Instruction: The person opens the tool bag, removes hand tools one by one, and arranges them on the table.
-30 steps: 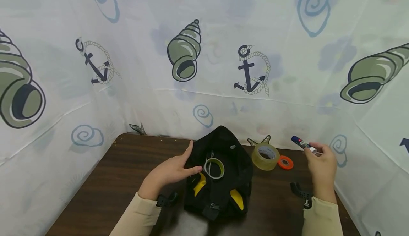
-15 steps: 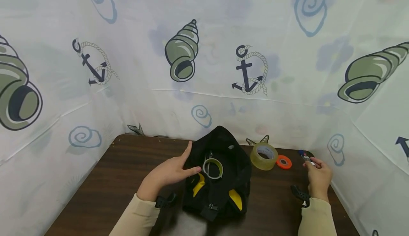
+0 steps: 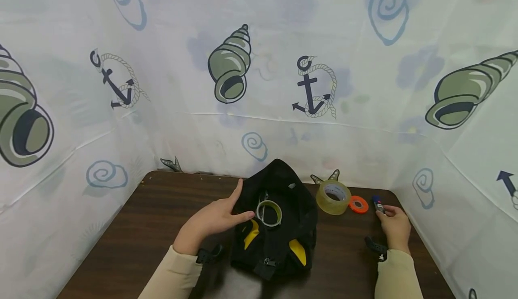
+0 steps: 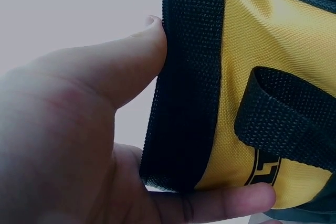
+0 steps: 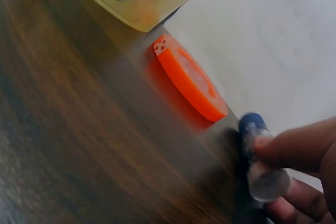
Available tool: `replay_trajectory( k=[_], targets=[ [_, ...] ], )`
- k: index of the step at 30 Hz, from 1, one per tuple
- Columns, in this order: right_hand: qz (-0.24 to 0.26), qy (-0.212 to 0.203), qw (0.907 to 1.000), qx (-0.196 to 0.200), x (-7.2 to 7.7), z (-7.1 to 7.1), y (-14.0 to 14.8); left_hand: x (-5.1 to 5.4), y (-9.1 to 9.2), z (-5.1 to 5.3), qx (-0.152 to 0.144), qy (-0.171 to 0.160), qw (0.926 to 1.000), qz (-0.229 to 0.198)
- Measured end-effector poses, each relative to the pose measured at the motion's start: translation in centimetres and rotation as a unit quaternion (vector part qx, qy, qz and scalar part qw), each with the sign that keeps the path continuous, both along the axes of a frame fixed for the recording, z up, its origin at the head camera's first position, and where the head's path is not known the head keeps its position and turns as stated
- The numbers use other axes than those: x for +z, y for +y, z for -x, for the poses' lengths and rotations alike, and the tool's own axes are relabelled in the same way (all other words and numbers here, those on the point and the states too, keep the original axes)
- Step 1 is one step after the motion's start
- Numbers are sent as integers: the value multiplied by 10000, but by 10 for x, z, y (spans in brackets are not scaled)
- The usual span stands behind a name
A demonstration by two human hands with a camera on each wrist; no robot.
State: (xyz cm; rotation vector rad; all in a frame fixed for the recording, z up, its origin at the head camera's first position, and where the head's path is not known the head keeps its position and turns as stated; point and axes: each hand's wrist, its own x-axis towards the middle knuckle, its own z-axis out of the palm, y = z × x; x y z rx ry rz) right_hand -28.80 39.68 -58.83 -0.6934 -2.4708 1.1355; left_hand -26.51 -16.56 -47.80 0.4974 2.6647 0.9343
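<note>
A black bag with yellow patches (image 3: 298,252) stands on the table, a ring-shaped roll (image 3: 280,213) showing at its opening. My left hand (image 3: 214,220) rests on the bag's left side; the left wrist view shows its thumb at the zippered black edge and a finger stretched along the yellow fabric (image 4: 262,30). At the right, my right hand (image 3: 394,228) pinches a small blue-capped tube (image 3: 378,203) between thumb and fingers. The right wrist view has the tube (image 5: 268,182) low, beside the orange roll (image 5: 189,85).
A wide clear tape roll (image 3: 332,198) stands near the back edge of the brown table (image 3: 162,209), with the flat orange roll (image 3: 358,204) to its right. Patterned white cloth (image 3: 182,132) hangs behind and at both sides.
My right hand has come down and to the left with the tube, bringing it close to the orange roll's right side. My left hand has stayed on the bag.
</note>
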Motion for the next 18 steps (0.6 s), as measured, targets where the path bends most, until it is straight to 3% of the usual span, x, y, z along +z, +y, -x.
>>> replay_trajectory(
  k=[7, 18],
  targets=[
    [259, -3, 9981, 555, -2, 6, -4, 0, -1, 1, -13, 61, 10000, 1],
    [468, 29, 9980, 422, 1, 4, -11, 0, -1, 0, -34, 26, 10000, 14]
  ],
)
